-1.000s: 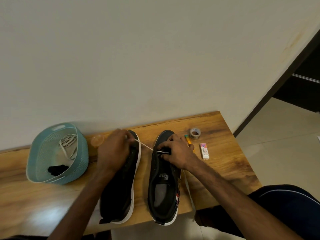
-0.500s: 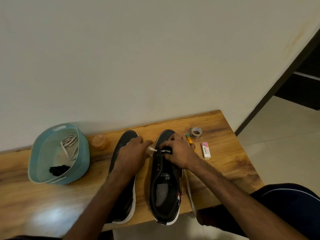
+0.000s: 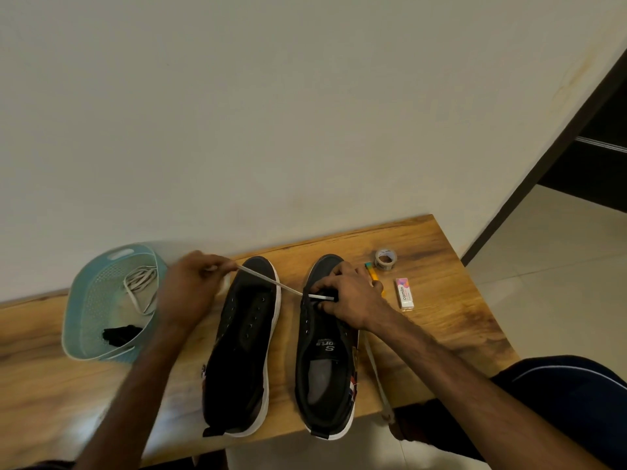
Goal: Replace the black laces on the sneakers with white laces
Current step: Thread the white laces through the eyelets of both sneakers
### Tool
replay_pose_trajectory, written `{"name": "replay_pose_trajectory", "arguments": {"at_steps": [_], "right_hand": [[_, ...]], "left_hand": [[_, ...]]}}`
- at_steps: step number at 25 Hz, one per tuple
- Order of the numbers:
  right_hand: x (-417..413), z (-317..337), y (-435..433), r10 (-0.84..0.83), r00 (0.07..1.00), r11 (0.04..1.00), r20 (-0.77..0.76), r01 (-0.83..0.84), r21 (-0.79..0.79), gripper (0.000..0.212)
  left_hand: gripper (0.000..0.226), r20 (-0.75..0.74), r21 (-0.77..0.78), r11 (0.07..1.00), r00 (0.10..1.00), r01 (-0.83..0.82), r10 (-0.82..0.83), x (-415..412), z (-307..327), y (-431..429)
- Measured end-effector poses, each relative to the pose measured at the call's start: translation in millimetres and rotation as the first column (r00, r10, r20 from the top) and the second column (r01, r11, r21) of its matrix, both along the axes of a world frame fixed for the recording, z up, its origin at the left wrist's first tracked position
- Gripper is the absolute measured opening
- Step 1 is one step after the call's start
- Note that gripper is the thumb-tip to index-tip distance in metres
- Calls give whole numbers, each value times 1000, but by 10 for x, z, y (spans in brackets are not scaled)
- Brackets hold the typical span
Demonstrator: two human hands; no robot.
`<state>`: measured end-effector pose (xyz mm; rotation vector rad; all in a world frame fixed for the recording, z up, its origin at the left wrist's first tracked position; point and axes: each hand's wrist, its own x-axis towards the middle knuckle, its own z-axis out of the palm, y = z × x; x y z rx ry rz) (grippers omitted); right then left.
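Note:
Two black sneakers with white soles stand side by side on the wooden table (image 3: 441,337), toes toward the wall. The left sneaker (image 3: 242,351) has bare eyelets. On the right sneaker (image 3: 325,354), a white lace (image 3: 271,282) runs through the eyelets nearest the toe. My left hand (image 3: 190,286) pinches that lace and holds it taut, up and to the left over the left sneaker's toe. My right hand (image 3: 349,293) rests on the right sneaker's toe area, fingers curled at the laced eyelets. The lace's other end (image 3: 376,374) trails down over the table's front edge.
A light blue basket (image 3: 101,347) at the left holds a second white lace (image 3: 140,283) and a bundle of black lace (image 3: 120,334). A tape roll (image 3: 385,259), a yellow pen (image 3: 373,276) and a small white box (image 3: 404,294) lie to the right. The wall stands behind.
My left hand went from the laced eyelets out to the left, pulling the white lace taut across the left sneaker. My right hand stayed on the right sneaker.

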<state>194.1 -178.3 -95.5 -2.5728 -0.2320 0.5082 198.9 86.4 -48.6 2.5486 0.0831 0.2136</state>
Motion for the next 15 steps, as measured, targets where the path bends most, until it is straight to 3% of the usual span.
{"name": "replay_pose_trajectory", "arguments": {"at_steps": [3,6,9,12,15], "right_hand": [[3,-6,-3,0,1000,1000,-3,0,1,37],[5,-10,1,-1,1000,1000,-4,1,3,37],[2,-12,3,6,1000,1000,2,-6,-13,38],[12,-30,5,10,1000,1000,17,-10,-21,38],[35,-47,-13,5,1000,1000,6,-5,-2,38]], "left_hand": [[17,-51,146,988,997,-49,57,9,99,192],[35,-103,239,961,988,135,-113,-67,-61,-212],[42,-199,368,861,934,352,-297,-182,-313,-817],[31,-167,415,827,925,380,-341,-214,-455,-974],[22,-109,342,879,943,332,-313,-183,-434,-830]]}}
